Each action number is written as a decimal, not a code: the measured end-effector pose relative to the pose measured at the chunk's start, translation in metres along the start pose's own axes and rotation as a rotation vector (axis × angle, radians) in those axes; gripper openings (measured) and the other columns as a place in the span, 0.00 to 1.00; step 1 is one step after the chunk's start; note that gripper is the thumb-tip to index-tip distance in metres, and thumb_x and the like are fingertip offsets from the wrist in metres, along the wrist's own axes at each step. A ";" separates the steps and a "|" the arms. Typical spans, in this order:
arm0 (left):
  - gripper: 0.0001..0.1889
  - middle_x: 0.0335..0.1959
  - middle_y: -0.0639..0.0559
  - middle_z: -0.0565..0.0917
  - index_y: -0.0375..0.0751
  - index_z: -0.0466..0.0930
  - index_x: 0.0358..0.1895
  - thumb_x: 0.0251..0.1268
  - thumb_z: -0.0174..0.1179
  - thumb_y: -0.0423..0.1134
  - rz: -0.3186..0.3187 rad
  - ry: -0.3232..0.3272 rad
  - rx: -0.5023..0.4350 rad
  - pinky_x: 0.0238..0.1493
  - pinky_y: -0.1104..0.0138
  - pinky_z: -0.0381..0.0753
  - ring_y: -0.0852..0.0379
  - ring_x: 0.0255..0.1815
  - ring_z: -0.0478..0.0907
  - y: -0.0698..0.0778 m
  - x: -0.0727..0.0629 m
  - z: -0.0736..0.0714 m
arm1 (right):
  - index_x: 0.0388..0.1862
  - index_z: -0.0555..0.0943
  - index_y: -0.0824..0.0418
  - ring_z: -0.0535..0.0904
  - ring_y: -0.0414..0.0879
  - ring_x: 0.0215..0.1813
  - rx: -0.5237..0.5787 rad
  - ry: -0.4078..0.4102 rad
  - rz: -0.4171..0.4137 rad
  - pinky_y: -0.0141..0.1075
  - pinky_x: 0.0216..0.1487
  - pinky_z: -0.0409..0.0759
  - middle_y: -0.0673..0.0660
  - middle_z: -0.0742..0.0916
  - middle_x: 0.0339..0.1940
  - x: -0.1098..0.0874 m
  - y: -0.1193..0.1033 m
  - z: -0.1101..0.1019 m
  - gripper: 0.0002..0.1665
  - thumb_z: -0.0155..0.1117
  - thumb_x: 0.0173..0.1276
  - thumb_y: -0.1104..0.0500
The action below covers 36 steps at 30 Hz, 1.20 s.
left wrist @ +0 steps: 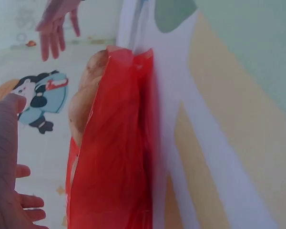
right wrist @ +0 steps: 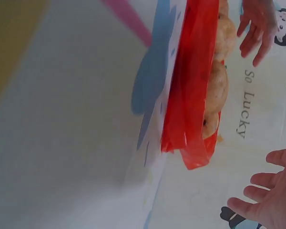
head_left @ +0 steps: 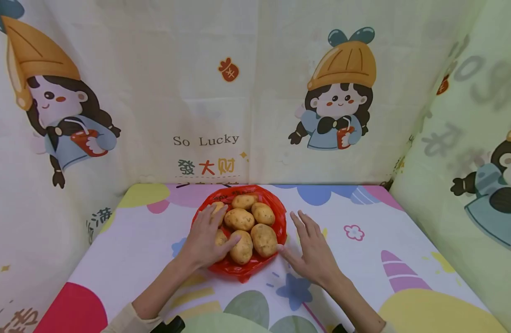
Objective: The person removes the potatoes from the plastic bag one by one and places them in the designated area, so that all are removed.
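Several potatoes (head_left: 239,219) lie in a round container lined with a red plastic bag (head_left: 281,217), seen whole in the head view. Over its left side reaches my left hand (head_left: 207,236), fingers spread and nothing gripped, overlapping the potatoes there. To the right of the red bag, my right hand (head_left: 311,247) hovers with straight fingers, its thumb close to the rim. In the left wrist view the bag's red side (left wrist: 114,143) stands beside the left hand (left wrist: 5,162). From the right wrist, potatoes (right wrist: 217,88) show above the bag's edge, with the right hand (right wrist: 271,191) apart.
A patterned cloth (head_left: 342,268) with coloured shapes covers the table. Printed curtains (head_left: 263,101) stand behind and along both sides. Dark objects (head_left: 169,325) show near each forearm at the bottom edge.
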<state>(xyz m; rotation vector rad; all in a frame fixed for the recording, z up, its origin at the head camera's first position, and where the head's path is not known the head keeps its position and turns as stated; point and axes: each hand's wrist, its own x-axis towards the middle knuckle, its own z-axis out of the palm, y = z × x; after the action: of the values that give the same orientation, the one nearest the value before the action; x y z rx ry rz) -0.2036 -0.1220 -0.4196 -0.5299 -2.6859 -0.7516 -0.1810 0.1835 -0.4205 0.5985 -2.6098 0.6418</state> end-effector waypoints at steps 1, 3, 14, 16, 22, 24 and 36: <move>0.45 0.76 0.32 0.61 0.40 0.62 0.78 0.64 0.64 0.62 -0.004 0.011 -0.023 0.73 0.36 0.61 0.33 0.78 0.56 -0.001 0.001 -0.001 | 0.84 0.56 0.55 0.62 0.60 0.78 0.017 -0.004 -0.004 0.63 0.69 0.71 0.63 0.65 0.80 0.000 -0.002 0.001 0.55 0.69 0.66 0.38; 0.43 0.75 0.33 0.63 0.40 0.63 0.77 0.64 0.65 0.60 -0.012 0.034 -0.061 0.71 0.37 0.64 0.33 0.76 0.58 -0.003 0.002 -0.002 | 0.83 0.57 0.55 0.64 0.58 0.77 0.047 -0.020 -0.002 0.61 0.68 0.73 0.61 0.66 0.80 0.001 -0.005 0.004 0.54 0.69 0.66 0.38; 0.38 0.75 0.33 0.63 0.38 0.68 0.73 0.66 0.66 0.55 -0.066 0.103 -0.187 0.70 0.35 0.65 0.35 0.76 0.58 -0.025 0.004 -0.002 | 0.81 0.62 0.53 0.76 0.56 0.68 0.202 -0.165 0.080 0.58 0.63 0.79 0.58 0.75 0.72 0.008 -0.020 0.014 0.50 0.70 0.66 0.38; 0.38 0.75 0.33 0.63 0.37 0.67 0.74 0.66 0.65 0.55 -0.094 0.094 -0.199 0.70 0.35 0.65 0.35 0.76 0.57 -0.029 0.004 -0.002 | 0.80 0.62 0.53 0.77 0.56 0.66 0.210 -0.182 0.086 0.58 0.61 0.80 0.58 0.76 0.71 0.010 -0.021 0.016 0.50 0.70 0.66 0.36; 0.37 0.76 0.31 0.61 0.37 0.66 0.74 0.68 0.63 0.54 -0.155 0.063 -0.197 0.68 0.33 0.66 0.33 0.76 0.56 -0.038 0.006 -0.002 | 0.78 0.65 0.55 0.81 0.52 0.55 0.207 -0.205 0.067 0.53 0.57 0.83 0.56 0.77 0.69 0.015 -0.024 0.021 0.48 0.69 0.66 0.36; 0.36 0.76 0.31 0.60 0.37 0.66 0.74 0.69 0.62 0.53 -0.166 0.056 -0.199 0.68 0.32 0.65 0.33 0.77 0.56 -0.041 0.007 -0.001 | 0.78 0.66 0.54 0.81 0.49 0.49 0.202 -0.210 0.060 0.50 0.53 0.84 0.54 0.77 0.69 0.016 -0.024 0.022 0.47 0.69 0.67 0.36; 0.34 0.77 0.30 0.56 0.44 0.66 0.76 0.70 0.62 0.51 -0.259 -0.017 -0.240 0.70 0.31 0.61 0.32 0.78 0.52 -0.057 0.014 0.000 | 0.75 0.70 0.53 0.80 0.51 0.60 0.161 -0.210 0.039 0.53 0.59 0.83 0.54 0.78 0.65 0.023 -0.019 0.033 0.43 0.69 0.66 0.37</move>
<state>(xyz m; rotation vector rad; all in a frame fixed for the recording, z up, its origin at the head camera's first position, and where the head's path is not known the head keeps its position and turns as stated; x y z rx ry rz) -0.2405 -0.1635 -0.4388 -0.2423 -2.7277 -1.1548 -0.1995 0.1438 -0.4308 0.7001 -2.7880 0.8492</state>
